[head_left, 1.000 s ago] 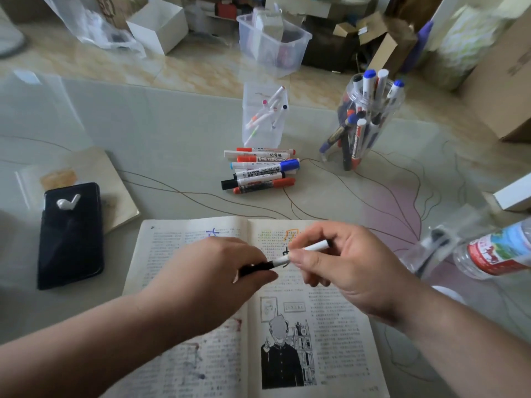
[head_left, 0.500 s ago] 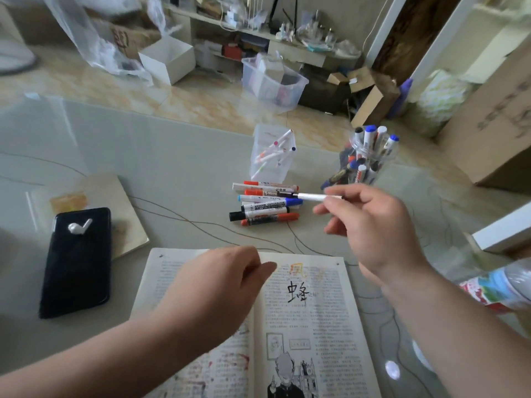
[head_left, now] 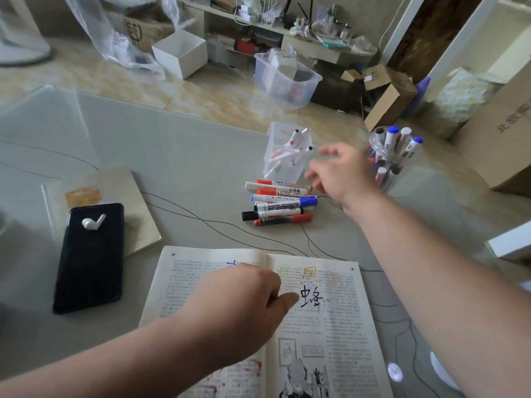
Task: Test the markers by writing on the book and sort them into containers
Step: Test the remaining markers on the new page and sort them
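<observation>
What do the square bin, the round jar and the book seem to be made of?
Square bin: looks like frosted, translucent plastic; the markers inside show dimly through its walls.
Round jar: clear, glossy plastic or glass, I cannot tell which; the markers inside show sharply.
Book: matte, yellowed paper, printed and inked with marker strokes.

Bare tabletop (head_left: 178, 179) lies open left of the loose marker pile (head_left: 280, 203) and beyond the phone (head_left: 89, 259) — a clear lane from the left. The square container (head_left: 284, 156) stands just behind the pile; the round jar (head_left: 393, 159) stands to its right. The right hand (head_left: 342, 173) fills the gap between them, fingers spread. The book (head_left: 339, 326) covers the near edge.
</observation>
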The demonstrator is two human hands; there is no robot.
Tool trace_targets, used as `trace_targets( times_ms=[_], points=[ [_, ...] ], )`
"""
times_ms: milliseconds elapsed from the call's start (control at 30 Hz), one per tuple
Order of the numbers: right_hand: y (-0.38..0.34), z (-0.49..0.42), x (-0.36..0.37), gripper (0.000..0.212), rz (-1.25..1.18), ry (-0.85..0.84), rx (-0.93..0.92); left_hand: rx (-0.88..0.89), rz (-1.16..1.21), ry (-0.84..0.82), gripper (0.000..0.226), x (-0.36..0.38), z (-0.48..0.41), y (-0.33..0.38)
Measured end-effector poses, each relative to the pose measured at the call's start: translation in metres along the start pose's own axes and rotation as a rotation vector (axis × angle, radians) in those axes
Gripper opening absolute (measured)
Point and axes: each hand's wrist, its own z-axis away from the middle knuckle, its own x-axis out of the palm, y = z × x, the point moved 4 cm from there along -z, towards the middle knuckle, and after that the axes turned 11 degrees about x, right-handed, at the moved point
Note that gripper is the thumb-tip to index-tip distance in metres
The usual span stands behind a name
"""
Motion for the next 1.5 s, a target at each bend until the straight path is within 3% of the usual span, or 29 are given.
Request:
trace_targets(
  times_ms=[67,133,333,600,733,833,1000,1100,1267,1367,1500],
  points=[
    [0.030,0.010,0.008,0.006,0.250,-0.044,-0.073,-0.004,-0.029,-0.069,0.052,0.007,-0.001,0.000],
    [0.056,0.022,0.017,0.008,0.448,-0.087,-0.161,-0.014,-0.050,-0.141,0.049,0.013,-0.001,0.000],
    [0.056,0.029,0.031,0.017,0.691,-0.025,-0.476,-0.009,-0.066,-0.210,0.052,0.020,0.001,0.004],
    [0.048,0.012,0.046,0.048,0.993,-0.173,-0.254,-0.011,-0.075,-0.242,0.052,0.019,0.007,0.002],
    [0.049,0.005,0.047,0.043,1.012,-0.173,-0.269,-0.019,-0.079,-0.245,0.051,0.016,0.007,0.001],
    [0.052,0.003,0.048,0.028,1.022,-0.139,-0.311,-0.015,-0.080,-0.245,0.051,0.015,0.007,0.001],
    [0.050,0.029,0.019,0.002,0.625,0.002,-0.382,0.004,-0.106,-0.248,0.051,0.017,0.009,0.005],
    [0.059,0.068,-0.016,0.015,0.362,-0.007,-0.146,0.002,-0.094,-0.222,0.054,0.016,0.010,0.006],
    [0.097,0.153,-0.047,0.014,-0.064,-0.359,0.297,0.045,-0.066,-0.106,0.052,0.020,0.011,0.019],
    [0.108,0.191,-0.050,0.008,-0.208,-0.544,0.356,0.140,0.030,-0.136,0.041,0.029,0.013,0.033],
    [0.106,0.214,-0.043,0.016,-0.397,-0.645,0.368,0.170,0.188,-0.155,0.022,0.037,0.018,0.046]
  ],
)
